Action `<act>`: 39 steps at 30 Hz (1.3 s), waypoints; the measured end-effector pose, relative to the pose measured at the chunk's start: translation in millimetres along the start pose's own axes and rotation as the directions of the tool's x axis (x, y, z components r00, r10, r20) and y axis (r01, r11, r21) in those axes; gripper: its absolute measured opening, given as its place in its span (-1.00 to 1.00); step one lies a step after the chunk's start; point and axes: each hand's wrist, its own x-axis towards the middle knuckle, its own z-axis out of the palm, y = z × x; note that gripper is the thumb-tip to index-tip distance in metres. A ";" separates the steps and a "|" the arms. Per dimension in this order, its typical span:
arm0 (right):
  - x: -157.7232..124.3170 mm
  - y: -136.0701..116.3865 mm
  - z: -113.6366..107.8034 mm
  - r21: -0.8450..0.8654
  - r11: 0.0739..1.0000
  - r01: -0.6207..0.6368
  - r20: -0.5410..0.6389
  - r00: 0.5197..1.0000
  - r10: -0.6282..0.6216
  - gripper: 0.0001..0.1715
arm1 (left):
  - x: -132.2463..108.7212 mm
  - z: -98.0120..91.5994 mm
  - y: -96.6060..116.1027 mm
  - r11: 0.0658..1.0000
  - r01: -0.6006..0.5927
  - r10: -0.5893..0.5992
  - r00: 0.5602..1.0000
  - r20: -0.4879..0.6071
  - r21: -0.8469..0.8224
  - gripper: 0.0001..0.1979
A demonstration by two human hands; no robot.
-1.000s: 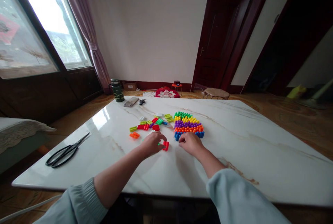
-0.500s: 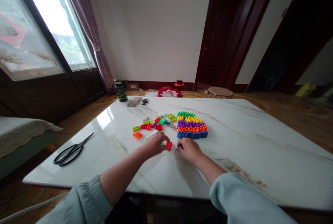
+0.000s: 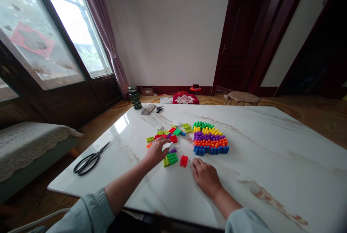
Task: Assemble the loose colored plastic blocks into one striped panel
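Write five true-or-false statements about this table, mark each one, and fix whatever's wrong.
1. A red piece lies between the left hand and the right hand. True.
2. The right hand is holding that red piece. False: it lies on the table, apart from the right hand.
3. In the banded assembly, the blue row is nearest the person. True.
4. The assembly's farthest row is purple. False: the farthest row is green.
5. The scissors lie to the left of both hands. True.
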 end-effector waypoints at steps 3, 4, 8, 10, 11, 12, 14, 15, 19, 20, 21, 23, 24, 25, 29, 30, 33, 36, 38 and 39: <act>-0.3 1.6 2.9 0.024 0.999 0.021 -0.030 0.999 -0.020 -0.81 | 23.4 -0.8 -21.6 0.979 0.169 -0.165 0.985 -0.042 0.111 -0.61; -0.6 2.3 4.0 0.030 0.999 0.027 -0.041 0.999 -0.026 -0.81 | 31.5 1.3 -26.6 0.960 0.238 -0.234 0.971 -0.040 0.149 -0.54; -1.3 5.0 8.1 0.033 0.999 0.043 -0.059 0.997 -0.041 -0.84 | 58.2 17.7 -34.8 0.887 0.399 -0.405 0.914 -0.022 0.231 -0.30; -1.4 5.8 9.1 0.030 0.998 0.046 -0.057 0.997 -0.044 -0.85 | 65.0 26.2 -33.8 0.897 0.378 -0.385 0.923 -0.014 0.228 -0.32; -1.3 5.9 9.2 0.029 0.999 0.045 -0.058 0.997 -0.043 -0.85 | 66.4 29.2 -32.5 0.906 0.359 -0.366 0.931 -0.012 0.224 -0.34; -1.2 5.9 9.1 0.028 0.999 0.045 -0.059 0.997 -0.043 -0.85 | 66.5 31.2 -30.8 0.914 0.340 -0.346 0.938 -0.010 0.221 -0.37; -1.2 5.2 8.2 0.031 0.999 0.042 -0.061 0.997 -0.040 -0.85 | 64.1 31.4 -26.7 0.930 0.300 -0.307 0.952 0.001 0.211 -0.46; -1.2 4.7 7.7 0.036 0.999 0.041 -0.061 0.997 -0.039 -0.85 | 62.5 29.7 -24.6 0.940 0.280 -0.288 0.958 0.014 0.197 -0.51; -2.4 3.9 8.4 0.061 0.997 0.048 -0.059 0.997 -0.044 -0.85 | 66.0 17.7 -19.1 0.964 0.237 -0.247 0.966 0.076 0.122 -0.53; -2.7 4.3 9.5 0.066 0.996 0.051 -0.060 0.997 -0.047 -0.85 | 71.0 15.3 -19.4 0.966 0.231 -0.238 0.970 0.055 0.116 -0.52; -2.8 5.0 10.8 0.071 0.996 0.054 -0.064 0.997 -0.050 -0.85 | 77.7 13.9 -20.5 0.966 0.228 -0.232 0.973 0.019 0.119 -0.54; -2.7 6.9 13.6 0.070 0.995 0.066 -0.077 0.995 -0.061 -0.86 | 94.2 14.7 -25.6 0.956 0.253 -0.246 0.967 -0.065 0.151 -0.62; -2.5 7.8 14.6 0.066 0.995 0.072 -0.085 0.994 -0.066 -0.87 | 102.7 16.9 -29.2 0.941 0.290 -0.279 0.956 -0.089 0.174 -0.61; -2.2 8.5 15.2 0.060 0.995 0.076 -0.093 0.993 -0.071 -0.87 | 110.4 19.9 -33.1 0.919 0.345 -0.333 0.938 -0.093 0.192 -0.54; -1.2 8.7 13.3 0.036 0.996 0.078 -0.107 0.991 -0.074 -0.87 | 127.5 30.8 -46.4 0.848 0.502 -0.510 0.860 0.001 0.170 -0.34; -1.0 8.3 12.4 0.032 0.996 0.078 -0.108 0.991 -0.074 -0.87 | 128.7 31.2 -48.3 0.842 0.517 -0.525 0.851 0.017 0.154 -0.38; -0.5 7.1 11.1 0.026 0.996 0.087 -0.113 0.990 -0.083 -0.88 | 132.5 27.1 -50.3 0.839 0.535 -0.537 0.844 -0.005 0.104 -0.45; 0.3 7.3 12.1 0.020 0.994 0.103 -0.128 0.987 -0.099 -0.87 | 143.9 26.7 -49.7 0.886 0.462 -0.461 0.887 -0.033 0.035 -0.54; 0.7 7.9 13.1 0.020 0.994 0.108 -0.133 0.986 -0.104 -0.87 | 154.2 34.2 -48.9 0.922 0.387 -0.387 0.921 -0.037 0.003 -0.59; 0.7 8.3 13.5 0.022 0.994 0.106 -0.128 0.986 -0.103 -0.87 | 158.8 40.0 -48.4 0.935 0.354 -0.354 0.935 -0.034 -0.016 -0.55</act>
